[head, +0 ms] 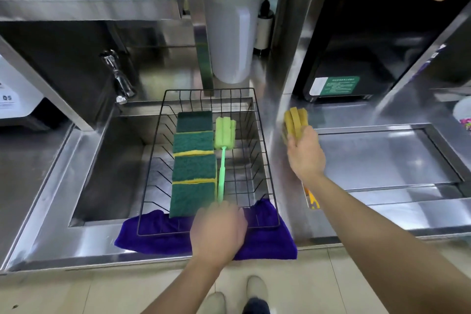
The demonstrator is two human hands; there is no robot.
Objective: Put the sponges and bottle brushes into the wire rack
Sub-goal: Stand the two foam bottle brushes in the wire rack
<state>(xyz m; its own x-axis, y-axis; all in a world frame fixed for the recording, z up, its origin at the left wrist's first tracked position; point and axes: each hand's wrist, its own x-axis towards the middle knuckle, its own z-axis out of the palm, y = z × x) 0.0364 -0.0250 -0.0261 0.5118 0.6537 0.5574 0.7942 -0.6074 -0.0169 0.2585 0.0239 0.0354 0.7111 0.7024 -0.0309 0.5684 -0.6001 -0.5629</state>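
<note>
The black wire rack (257, 140) sits over the sink (109, 160), with its near end on a purple cloth (267, 242) at the front edge of the counter. Four green and yellow sponges (193, 163) lie in a row along the left side of the rack. A green bottle brush (222, 150) lies just beside them, foam head at the far end. The left hand (219, 229) is closed around the near end of its thin handle. The right hand (304, 153) is over the counter to the right of the rack, and it grips a yellow bottle brush (295, 120) just below its foam head; its handle is mostly hidden behind the hand. The foam heads look soft and light, so they will squash if squeezed. The thin handles look stiffer, so they are the best place to hold. The sponges look soft and light too, and easy to pinch by the sides
</note>
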